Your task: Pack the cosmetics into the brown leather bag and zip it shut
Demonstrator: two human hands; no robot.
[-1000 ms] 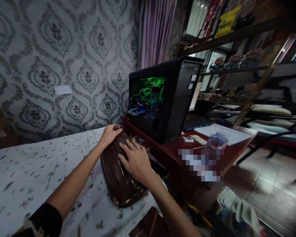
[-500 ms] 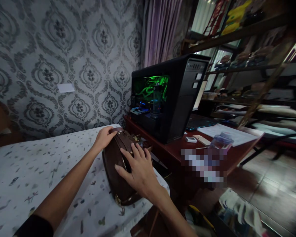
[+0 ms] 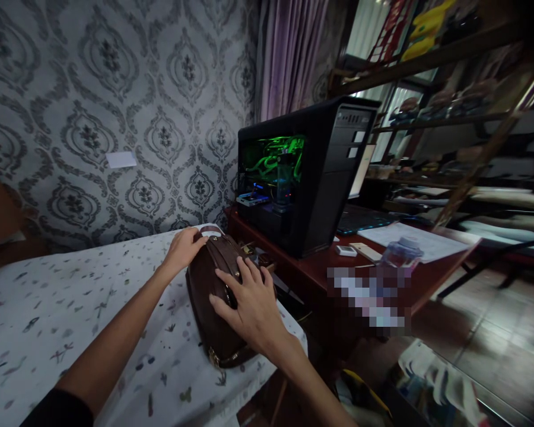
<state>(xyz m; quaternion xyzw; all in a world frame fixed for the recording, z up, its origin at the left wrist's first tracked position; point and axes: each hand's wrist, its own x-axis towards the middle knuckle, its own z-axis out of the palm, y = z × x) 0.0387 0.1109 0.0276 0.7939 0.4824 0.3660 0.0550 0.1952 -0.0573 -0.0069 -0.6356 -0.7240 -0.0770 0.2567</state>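
A dark brown leather bag with a gold zipper lies on the bed, close to its right edge. My left hand grips the bag's far end, fingers curled over it. Across the top of the bag by the zipper rests my right hand, its fingers spread and holding nothing.
A red-brown desk stands right beside the bed, with a black computer case lit green inside, a laptop, papers, a phone and a plastic bottle. Shelves with soft toys fill the right. Patterned wallpaper and a curtain are behind.
The bag has been turned more upright and nudged toward the bed's edge. My left hand shifted slightly left on its far end; my right hand slid lower along the zipper.
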